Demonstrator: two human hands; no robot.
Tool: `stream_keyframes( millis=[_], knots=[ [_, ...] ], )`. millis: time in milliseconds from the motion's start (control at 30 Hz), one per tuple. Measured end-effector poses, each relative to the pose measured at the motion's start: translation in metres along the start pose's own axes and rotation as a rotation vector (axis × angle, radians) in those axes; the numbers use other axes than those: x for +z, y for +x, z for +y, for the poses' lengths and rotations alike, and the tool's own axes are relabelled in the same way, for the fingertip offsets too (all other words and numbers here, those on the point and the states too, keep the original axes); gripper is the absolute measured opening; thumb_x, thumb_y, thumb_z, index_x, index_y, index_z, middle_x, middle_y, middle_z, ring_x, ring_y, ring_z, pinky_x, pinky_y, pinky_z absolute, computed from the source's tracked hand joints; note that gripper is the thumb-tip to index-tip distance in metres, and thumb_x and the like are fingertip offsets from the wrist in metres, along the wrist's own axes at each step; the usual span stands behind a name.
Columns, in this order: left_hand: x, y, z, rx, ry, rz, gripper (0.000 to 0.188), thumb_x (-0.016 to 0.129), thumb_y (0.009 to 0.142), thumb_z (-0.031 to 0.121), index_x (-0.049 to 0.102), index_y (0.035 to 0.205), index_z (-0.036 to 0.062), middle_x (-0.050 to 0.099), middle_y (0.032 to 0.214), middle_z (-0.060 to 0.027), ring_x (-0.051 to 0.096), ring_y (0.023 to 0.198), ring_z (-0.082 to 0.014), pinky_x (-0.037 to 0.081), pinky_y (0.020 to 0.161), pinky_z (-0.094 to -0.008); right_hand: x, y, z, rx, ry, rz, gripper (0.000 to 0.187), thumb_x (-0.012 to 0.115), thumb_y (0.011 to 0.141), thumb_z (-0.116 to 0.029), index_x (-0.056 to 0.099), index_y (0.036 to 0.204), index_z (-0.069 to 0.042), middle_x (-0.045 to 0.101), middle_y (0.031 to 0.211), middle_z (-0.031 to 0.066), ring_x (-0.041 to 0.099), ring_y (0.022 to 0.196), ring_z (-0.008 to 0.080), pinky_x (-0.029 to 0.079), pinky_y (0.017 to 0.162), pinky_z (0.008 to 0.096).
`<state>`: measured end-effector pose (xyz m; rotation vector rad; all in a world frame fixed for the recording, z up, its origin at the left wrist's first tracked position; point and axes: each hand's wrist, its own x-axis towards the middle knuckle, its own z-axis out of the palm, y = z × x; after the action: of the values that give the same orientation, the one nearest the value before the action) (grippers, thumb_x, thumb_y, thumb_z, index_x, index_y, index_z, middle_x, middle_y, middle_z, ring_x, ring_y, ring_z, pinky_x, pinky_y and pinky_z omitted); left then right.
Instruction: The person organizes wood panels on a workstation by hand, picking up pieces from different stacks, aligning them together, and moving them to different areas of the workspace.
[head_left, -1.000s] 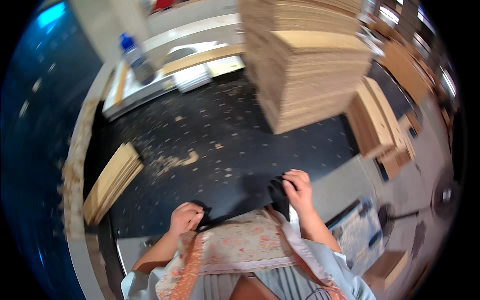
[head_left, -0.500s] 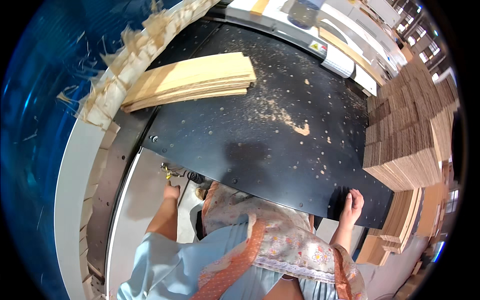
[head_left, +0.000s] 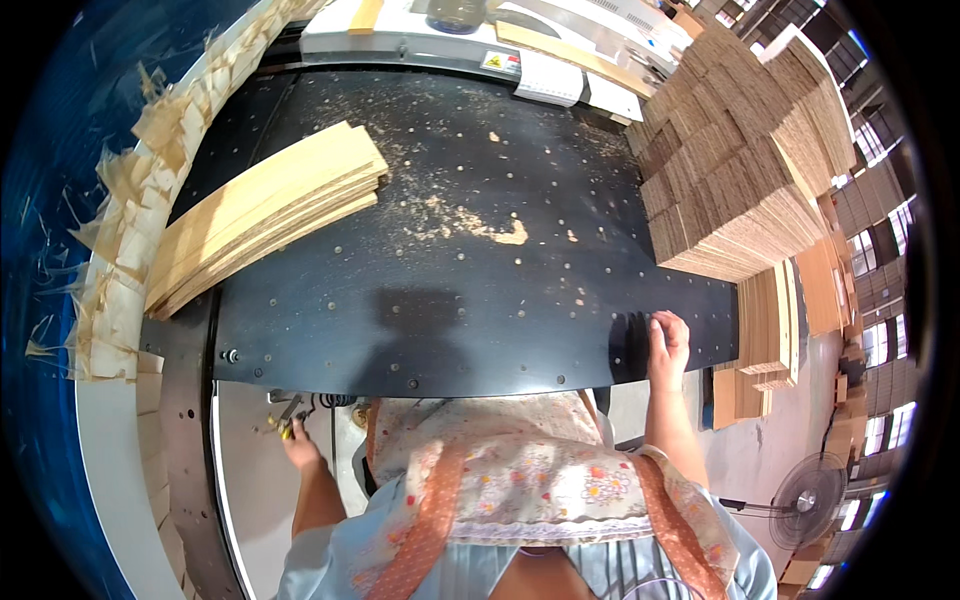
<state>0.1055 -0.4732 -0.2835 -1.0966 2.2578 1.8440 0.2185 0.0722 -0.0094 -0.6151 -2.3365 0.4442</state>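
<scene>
At the near left, below the table edge, my left hand (head_left: pixel 303 450) is closed round a small yellow-and-black tool (head_left: pixel 290 428) beside a coiled black hose (head_left: pixel 336 400). The fingers partly cover the tool, so its exact kind is unclear. My right hand (head_left: pixel 670 340) is over the near right part of the black table (head_left: pixel 540 330), fingers loosely bent, thumb apart, nothing in it. A dark shadow falls just left of it. Several pale wooden strips (head_left: pixel 270 205) lie stacked on the table's left side, away from both hands.
Tall stacks of brown boards (head_left: pixel 730 190) stand at the right, with more boards (head_left: pixel 768 320) lower down. Sawdust (head_left: pixel 470 222) is scattered across the table. White machinery (head_left: pixel 400 45) runs along the back. Frayed tape (head_left: pixel 150 180) edges the left side. A fan (head_left: pixel 805 500) stands lower right.
The view has turned, shifting the table and stacks. My left hand, earlier reaching toward the yellow part by the hose, now closes round the tool. The right hand remains over the near right table.
</scene>
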Motion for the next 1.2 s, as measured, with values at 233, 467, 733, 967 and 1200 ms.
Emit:
stream_keyframes(
  millis=[233, 467, 733, 967, 1200],
  knots=[
    [-0.055, -0.135, 0.135, 0.495, -0.145, -0.424, 0.031, 0.054, 0.085, 0.019, 0.053, 0.103, -0.0057, 0.056, 0.106, -0.0176, 0.053, 0.101, -0.0273, 0.042, 0.089, -0.0396, 0.033, 0.005, 0.037, 0.135, 0.210, 0.108, 0.007, 0.058, 0.082, -0.007, 0.062, 0.087, -0.004, 0.061, 0.092, 0.0077, 0.055, 0.093, 0.0227, 0.040, 0.085, 0.0331],
    [-0.045, -0.163, 0.145, -0.126, -0.316, -0.522, 0.030, 0.046, 0.093, 0.029, 0.052, 0.088, -0.0007, 0.059, 0.080, -0.0126, 0.063, 0.078, -0.0246, 0.055, 0.058, -0.0333, 0.039, 0.007, 0.036, 0.107, 0.367, 0.116, 0.007, 0.058, 0.081, -0.004, 0.061, 0.087, -0.002, 0.060, 0.096, 0.0088, 0.055, 0.093, 0.0211, 0.041, 0.086, 0.0316],
    [-0.055, -0.203, 0.145, 0.174, 0.374, -0.385, 0.027, 0.046, 0.093, 0.030, 0.041, 0.098, 0.0035, 0.058, 0.068, -0.0072, 0.058, 0.057, -0.0160, 0.047, 0.043, -0.0292, 0.034, 0.005, 0.030, 0.187, 0.509, 0.127, 0.010, 0.058, 0.079, -0.001, 0.061, 0.088, -0.001, 0.059, 0.097, 0.0088, 0.053, 0.097, 0.0207, 0.040, 0.088, 0.0308],
    [-0.064, -0.202, 0.113, 0.418, 1.079, -0.529, 0.029, 0.046, 0.091, 0.030, 0.039, 0.100, 0.0030, 0.058, 0.067, -0.0099, 0.057, 0.059, -0.0186, 0.047, 0.050, -0.0338, 0.031, 0.006, 0.030, 0.202, 0.597, 0.175, 0.010, 0.059, 0.078, -0.002, 0.062, 0.088, -0.003, 0.060, 0.096, 0.0085, 0.053, 0.096, 0.0210, 0.041, 0.087, 0.0308],
    [-0.066, -0.196, 0.130, 0.475, 1.186, -0.545, 0.029, 0.046, 0.090, 0.029, 0.039, 0.100, 0.0032, 0.059, 0.070, -0.0147, 0.058, 0.063, -0.0253, 0.047, 0.055, -0.0387, 0.030, 0.004, 0.028, 0.235, 0.605, 0.173, 0.011, 0.060, 0.078, -0.005, 0.062, 0.089, -0.004, 0.059, 0.098, 0.0085, 0.053, 0.097, 0.0211, 0.041, 0.086, 0.0312]
  ],
)
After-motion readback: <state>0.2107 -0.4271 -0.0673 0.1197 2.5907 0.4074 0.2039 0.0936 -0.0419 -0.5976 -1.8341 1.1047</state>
